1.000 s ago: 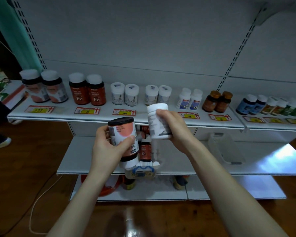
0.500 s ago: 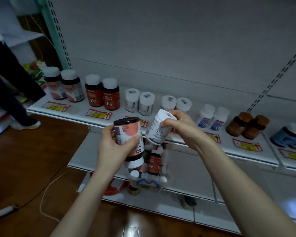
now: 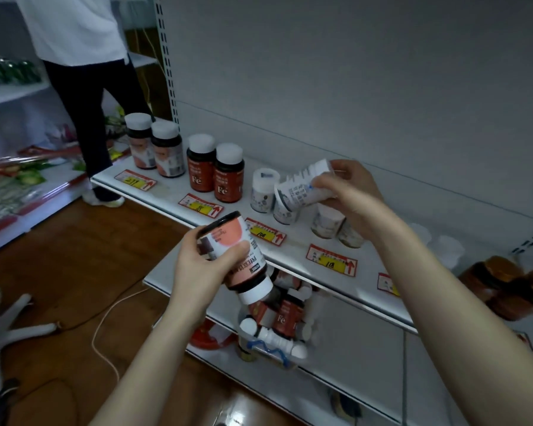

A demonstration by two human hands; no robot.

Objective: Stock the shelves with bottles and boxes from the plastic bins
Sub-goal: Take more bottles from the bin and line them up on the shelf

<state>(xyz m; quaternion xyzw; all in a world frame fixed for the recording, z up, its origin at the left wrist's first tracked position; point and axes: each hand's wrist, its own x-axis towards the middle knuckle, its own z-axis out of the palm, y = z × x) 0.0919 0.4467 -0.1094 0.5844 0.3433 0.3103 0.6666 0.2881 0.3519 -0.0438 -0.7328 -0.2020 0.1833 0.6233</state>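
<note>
My left hand (image 3: 197, 265) grips a dark bottle with a salmon-pink label (image 3: 237, 253), held upside down with its white cap pointing down, in front of the white shelf (image 3: 173, 195). My right hand (image 3: 348, 192) holds a small white bottle (image 3: 302, 187) tipped on its side just above the row of small white bottles (image 3: 263, 192) standing on that shelf. Below, on the lower shelf, a clear plastic bin (image 3: 271, 333) holds several bottles, partly hidden by my left hand's bottle.
Two pink-label bottles (image 3: 154, 149) and two red Fe bottles (image 3: 214, 172) stand at the shelf's left. Amber bottles (image 3: 502, 287) stand at right. A person (image 3: 83, 72) stands at the far left by another shelf. A white cable (image 3: 105, 333) lies on the wooden floor.
The view has swung left and down. My right hand has carried the white bottle up and right over the small white bottles and tipped it further. My left hand has tilted its bottle.
</note>
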